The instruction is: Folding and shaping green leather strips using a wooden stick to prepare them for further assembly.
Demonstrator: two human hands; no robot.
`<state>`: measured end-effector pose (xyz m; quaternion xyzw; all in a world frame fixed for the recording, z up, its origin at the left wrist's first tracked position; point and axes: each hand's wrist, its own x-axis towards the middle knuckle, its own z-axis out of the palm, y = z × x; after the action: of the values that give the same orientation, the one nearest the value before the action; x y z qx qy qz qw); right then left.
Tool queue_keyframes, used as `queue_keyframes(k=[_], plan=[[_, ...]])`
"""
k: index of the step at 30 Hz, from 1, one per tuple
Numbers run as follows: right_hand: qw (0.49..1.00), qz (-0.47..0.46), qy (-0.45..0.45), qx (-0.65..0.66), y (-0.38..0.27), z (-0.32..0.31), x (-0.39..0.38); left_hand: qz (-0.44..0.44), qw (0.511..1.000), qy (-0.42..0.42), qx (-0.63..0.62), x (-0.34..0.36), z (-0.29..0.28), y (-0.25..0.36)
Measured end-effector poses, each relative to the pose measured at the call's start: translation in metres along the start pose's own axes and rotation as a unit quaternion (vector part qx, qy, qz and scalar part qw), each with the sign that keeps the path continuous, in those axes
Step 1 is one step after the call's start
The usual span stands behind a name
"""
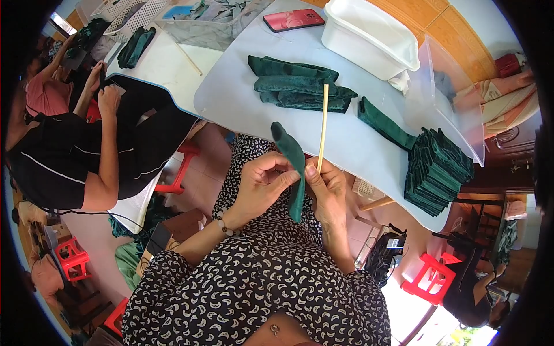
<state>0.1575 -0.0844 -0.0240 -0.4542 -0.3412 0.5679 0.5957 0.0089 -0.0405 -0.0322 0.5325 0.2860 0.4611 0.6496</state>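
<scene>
My left hand [266, 181] pinches a long, narrow piece of dark green velvet [290, 154] that stands roughly upright over my lap, its lower end hanging below my fingers. Just right of it, my right hand [324, 187] is closed on a thin pale wooden stick [324, 115] that points upward past the table edge, its thumb near the velvet. Beyond my hands on the light table [225, 75] lie several folded green velvet pieces [300, 86]; at the right is a tall stack [438, 170] of similar pieces, with a single strip [384, 121] beside it.
A phone [293, 21], a white bin [369, 40] and a clear box [447, 92] sit at the table's back. Co-workers sit at the left [104, 161] and lower right [467, 288]. Red stools [428, 279], cartons [182, 225] and a black bag [385, 259] surround me.
</scene>
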Motion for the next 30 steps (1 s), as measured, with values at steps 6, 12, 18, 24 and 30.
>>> queue_keyframes(k=[6,12,18,24,30], plan=[[0.993,-0.055,0.077,-0.076,-0.001,0.018,-0.002,-0.015,1.0,0.012,-0.013,-0.002,0.005,0.002],[0.983,-0.088,0.081,-0.141,0.007,0.009,-0.003,0.029,0.998,0.011,0.062,-0.004,0.005,0.003],[0.993,-0.054,0.066,-0.077,0.0,0.01,-0.004,0.037,0.994,0.011,0.099,-0.003,0.004,0.007],[0.997,-0.04,0.048,-0.033,-0.001,0.01,-0.002,0.008,1.0,-0.016,0.015,-0.006,-0.001,-0.003],[0.978,-0.086,0.057,-0.182,-0.008,0.01,-0.011,-0.072,0.985,-0.01,-0.158,-0.001,-0.001,0.01]])
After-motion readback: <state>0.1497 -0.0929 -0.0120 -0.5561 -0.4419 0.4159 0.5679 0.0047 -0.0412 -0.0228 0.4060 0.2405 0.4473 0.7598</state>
